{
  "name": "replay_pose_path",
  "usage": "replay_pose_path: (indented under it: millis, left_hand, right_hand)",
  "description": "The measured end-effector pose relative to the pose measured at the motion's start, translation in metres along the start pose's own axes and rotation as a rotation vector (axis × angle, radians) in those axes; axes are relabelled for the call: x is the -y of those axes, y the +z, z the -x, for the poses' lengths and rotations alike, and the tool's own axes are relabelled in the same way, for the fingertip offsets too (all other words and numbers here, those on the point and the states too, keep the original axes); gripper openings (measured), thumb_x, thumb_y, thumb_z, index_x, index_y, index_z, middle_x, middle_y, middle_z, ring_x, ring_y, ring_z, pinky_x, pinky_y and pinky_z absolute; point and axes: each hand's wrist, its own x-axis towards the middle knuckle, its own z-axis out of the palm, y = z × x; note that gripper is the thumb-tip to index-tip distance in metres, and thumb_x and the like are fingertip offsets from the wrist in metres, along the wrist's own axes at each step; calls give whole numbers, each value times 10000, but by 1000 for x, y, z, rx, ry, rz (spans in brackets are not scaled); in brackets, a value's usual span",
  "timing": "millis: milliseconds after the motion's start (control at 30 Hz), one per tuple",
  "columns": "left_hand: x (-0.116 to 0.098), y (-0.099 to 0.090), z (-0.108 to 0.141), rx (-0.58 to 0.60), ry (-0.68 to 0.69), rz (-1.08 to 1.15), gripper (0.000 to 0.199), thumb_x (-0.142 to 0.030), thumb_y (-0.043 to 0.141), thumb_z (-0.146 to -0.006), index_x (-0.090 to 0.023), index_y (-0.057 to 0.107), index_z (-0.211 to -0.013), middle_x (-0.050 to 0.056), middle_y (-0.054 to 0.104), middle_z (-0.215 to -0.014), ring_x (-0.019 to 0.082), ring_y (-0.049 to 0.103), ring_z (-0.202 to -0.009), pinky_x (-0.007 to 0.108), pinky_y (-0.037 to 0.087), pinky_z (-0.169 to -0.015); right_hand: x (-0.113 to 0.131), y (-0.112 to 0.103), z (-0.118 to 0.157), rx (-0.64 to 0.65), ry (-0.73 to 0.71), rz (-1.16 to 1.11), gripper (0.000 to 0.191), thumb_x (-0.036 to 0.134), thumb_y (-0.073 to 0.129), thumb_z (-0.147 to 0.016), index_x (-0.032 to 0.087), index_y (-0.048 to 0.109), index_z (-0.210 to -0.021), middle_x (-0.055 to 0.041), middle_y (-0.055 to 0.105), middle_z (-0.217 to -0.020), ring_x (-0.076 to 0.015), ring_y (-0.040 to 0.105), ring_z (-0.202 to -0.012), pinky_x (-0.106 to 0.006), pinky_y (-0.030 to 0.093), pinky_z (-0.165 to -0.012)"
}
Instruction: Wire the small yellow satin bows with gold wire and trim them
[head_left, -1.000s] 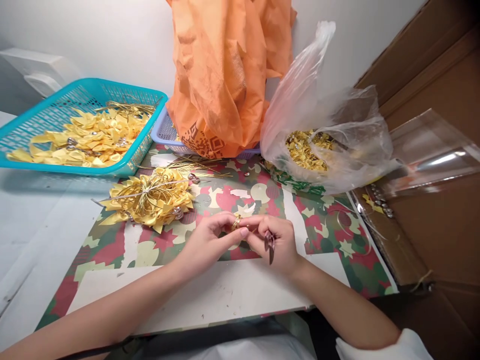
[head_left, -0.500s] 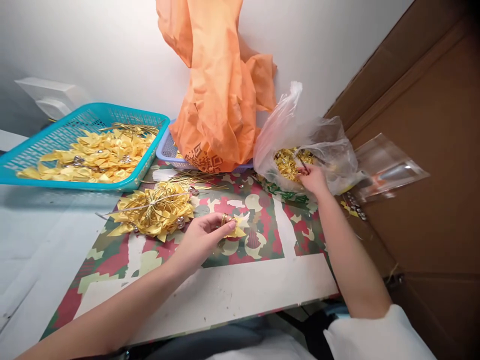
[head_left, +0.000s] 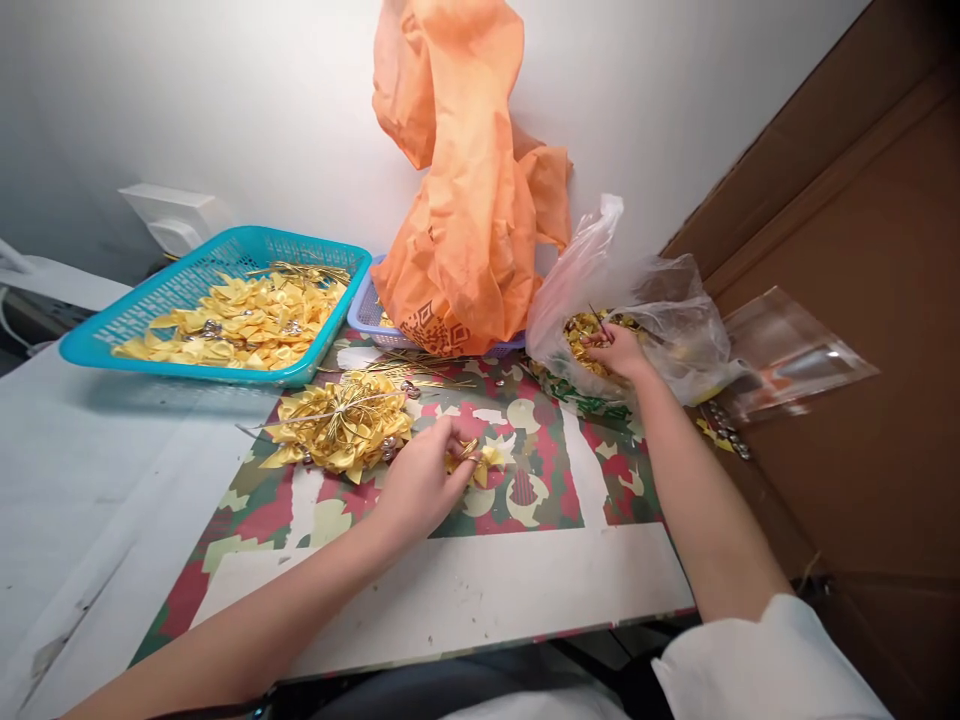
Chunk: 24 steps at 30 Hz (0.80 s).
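At centre, left hand [head_left: 427, 474] pinches, seemingly, ribbon [head_left: 486, 460].

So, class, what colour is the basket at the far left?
The basket is turquoise, showing best in the head view, the only one here.

1) Single ribbon flower [head_left: 484, 464]: yellow, with gold wire;
2) Thin tool [head_left: 597, 320]: dark;
3) Ribbon flower bundle [head_left: 367, 435]: yellow petals, gold wires at its middle;
4) Slotted basket [head_left: 187, 371]: turquoise;
5) Smaller basket [head_left: 364, 310]: lavender;
6) Cloth bag [head_left: 472, 250]: orange, dark geometric print near its base;
7) Tabletop sheet [head_left: 556, 492]: camouflage in maroon, dark green and pale green;
8) Plastic bag [head_left: 562, 290]: translucent white, tinged pink;
9) Cardboard [head_left: 847, 430]: brown;
10) Sleeve [head_left: 772, 660]: white
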Motion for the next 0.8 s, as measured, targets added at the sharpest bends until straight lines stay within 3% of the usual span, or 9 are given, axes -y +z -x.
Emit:
replay_pose_path:
  millis: [167, 333, 433, 567, 667, 800]
  left_hand:
    - [-7, -2, 2, 35, -63, 237, 340, -259, 551, -832, -213, 428, -1146, -60, 582, -631, 143, 507, -517, 240, 335, -518]
    - [-10, -8, -1, 257, -224, 669, 529, -349, 614, -824, -242, 413, -1301, -39, 613, -693, 79, 423, -424, 202, 293, -430]
    - [-8, -8, -3, 387, -294, 923, 506, -358, 662, -798, -262, 486, -1262, -28, 635, -728, 32, 352, -368, 186, 240, -380]
    - [-7, -5, -4, 468, -374, 1143, 352, -357, 754, -720, -240, 626, -1027, -16, 651, -778, 9, 383, -337, 181, 219, -340]
    - [-8, -4, -3, 434, -411, 1200, 345, -342, 806, -668, -219, 667, -959, 1, 655, -790, 10, 399, -358, 177, 250, -337]
    - [-9, -3, -2, 362, -408, 1152, 432, -347, 810, -679, -230, 681, -1074, -1, 628, -727, 50, 463, -452, 172, 326, -376]
  right_hand:
    - [4, -10, 8, -85, -8, 7, 348, 111, 712, -520, 212, 379, -512, 22, 564, -555, -154, 514, -611, -267, 377, -635]
    - [17, -23, 8, -295, -47, -87, 390, 168, 638, -678, 239, 267, -577, -7, 605, -695, -157, 568, -684, -303, 454, -723]
    - [28, -34, 11, -390, -109, -219, 429, 188, 668, -679, 247, 254, -587, -7, 600, -707, -162, 591, -703, -337, 496, -763]
    - [55, -45, 29, -502, -214, -423, 462, 250, 735, -644, 243, 278, -576, 0, 587, -681, -171, 603, -697, -362, 518, -759]
    - [80, -43, 59, -393, -270, -508, 454, 252, 747, -648, 232, 296, -595, 13, 594, -702, -163, 604, -716, -350, 523, -763]
    - [106, -23, 109, -105, -219, -684, 441, 202, 750, -668, 211, 316, -593, 16, 632, -751, -146, 614, -724, -310, 524, -721]
